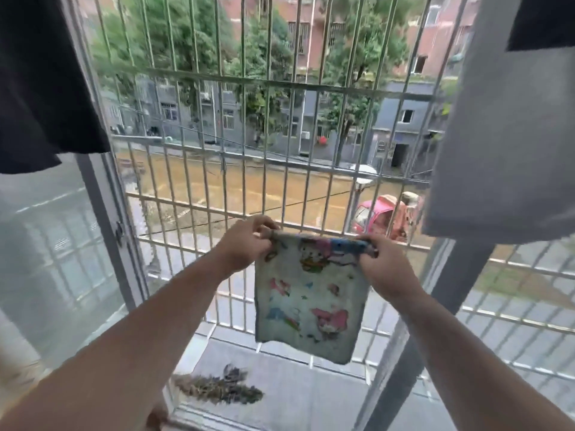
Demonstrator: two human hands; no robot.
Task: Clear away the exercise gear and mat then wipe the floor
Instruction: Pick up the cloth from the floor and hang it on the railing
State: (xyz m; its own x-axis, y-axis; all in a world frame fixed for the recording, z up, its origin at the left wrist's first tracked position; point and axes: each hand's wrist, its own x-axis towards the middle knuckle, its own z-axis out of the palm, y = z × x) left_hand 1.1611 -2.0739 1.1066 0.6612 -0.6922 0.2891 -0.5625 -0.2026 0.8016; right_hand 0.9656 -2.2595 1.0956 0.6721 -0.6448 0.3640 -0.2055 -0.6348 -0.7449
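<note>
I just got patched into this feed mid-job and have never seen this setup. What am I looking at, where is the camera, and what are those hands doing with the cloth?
There is no machine here: a person works bare-handed, and the single wide-angle camera sits on their head, looking forward and down, so both arms reach in from the bottom of the picture. The left hand and right hand each pinch a top corner of a small cartoon-print cloth, which hangs flat between them. Its top edge is level with a rail of the metal window grille; whether it lies over the rail I cannot tell. On the ledge below lies a dark clump of debris. A dark garment hangs upper left, a grey one upper right. Outside are a street and buildings.
</note>
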